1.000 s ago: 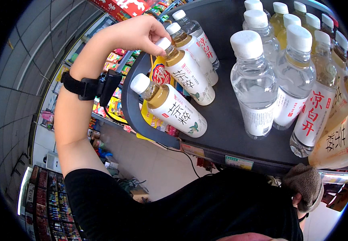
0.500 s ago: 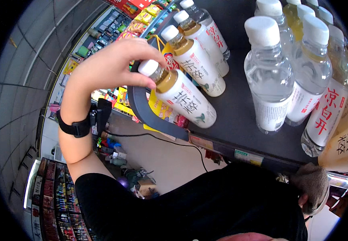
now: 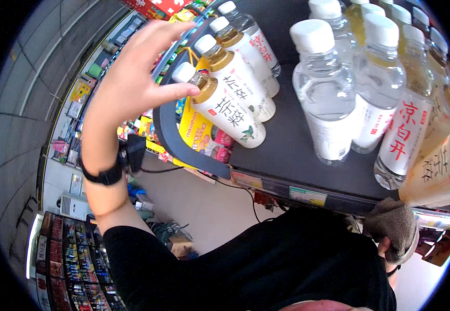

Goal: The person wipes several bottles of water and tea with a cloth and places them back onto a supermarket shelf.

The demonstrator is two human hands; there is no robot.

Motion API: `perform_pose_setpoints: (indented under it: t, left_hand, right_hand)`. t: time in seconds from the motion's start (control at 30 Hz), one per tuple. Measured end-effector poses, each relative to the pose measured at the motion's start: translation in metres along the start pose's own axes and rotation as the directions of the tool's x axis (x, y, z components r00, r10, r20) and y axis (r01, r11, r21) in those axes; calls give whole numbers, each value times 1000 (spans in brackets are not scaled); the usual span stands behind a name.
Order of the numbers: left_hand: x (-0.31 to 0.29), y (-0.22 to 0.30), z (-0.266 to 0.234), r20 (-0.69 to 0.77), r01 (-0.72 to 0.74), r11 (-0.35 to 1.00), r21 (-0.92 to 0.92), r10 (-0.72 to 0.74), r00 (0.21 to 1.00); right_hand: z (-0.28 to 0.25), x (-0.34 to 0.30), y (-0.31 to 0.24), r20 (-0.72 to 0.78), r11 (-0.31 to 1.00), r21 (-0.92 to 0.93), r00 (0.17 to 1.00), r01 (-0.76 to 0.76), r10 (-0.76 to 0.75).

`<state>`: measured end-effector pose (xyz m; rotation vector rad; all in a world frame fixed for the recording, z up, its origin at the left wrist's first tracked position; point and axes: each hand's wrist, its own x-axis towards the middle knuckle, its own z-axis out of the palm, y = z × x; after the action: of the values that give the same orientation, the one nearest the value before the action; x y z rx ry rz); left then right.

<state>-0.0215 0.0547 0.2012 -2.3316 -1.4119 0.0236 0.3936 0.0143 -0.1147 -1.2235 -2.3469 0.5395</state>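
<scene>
My left hand [image 3: 142, 78] is spread with thumb and fingers apart, its thumb beside the neck of the nearest brown tea bottle [image 3: 219, 106]. That bottle has a white cap and white label and stands at the end of a row on the dark shelf [image 3: 287, 140]. Right behind it are another tea bottle [image 3: 240, 80] and a third [image 3: 253, 62], then a clear water bottle [image 3: 258, 39]. At the lower right, my right hand [image 3: 384, 244] holds a brown cloth [image 3: 391, 223] below the shelf edge; most of that hand is hidden.
Several clear water bottles [image 3: 326, 93] and tea bottles [image 3: 435, 171] stand on the shelf's right. A dark curved guard [image 3: 183, 150] bounds its left end, with snack packets [image 3: 199, 129] beyond. A black cable [image 3: 248, 192] hangs below. Stocked racks [image 3: 79, 254] stand lower left.
My left hand has opened and let go of the nearest tea bottle's cap, its fingers lifting up and away. That bottle now stands closer against the one behind it.
</scene>
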Motion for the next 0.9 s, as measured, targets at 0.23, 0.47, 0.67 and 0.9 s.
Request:
perform_pose_setpoints:
  t: [0.23, 0.47, 0.67, 0.9]
  left_hand:
    - [-51, 122, 127, -277, 41, 640, -768, -389, 878]
    - [32, 144, 194, -246, -51, 328, -943, -586, 772]
    - [31, 163, 179, -389, -230, 324, -918, -619, 682]
    - [-39, 192, 157, -404, -435, 152, -887, -710, 576]
  right_hand:
    - [0, 25, -18, -145, 962, 241, 985, 128, -94]
    - [25, 7, 30, -127, 691, 709, 989, 145, -77]
    - [-3, 32, -27, -96, 603, 774, 978, 192, -187]
    - [-23, 68, -106, -134, 797, 440, 908, 414, -397]
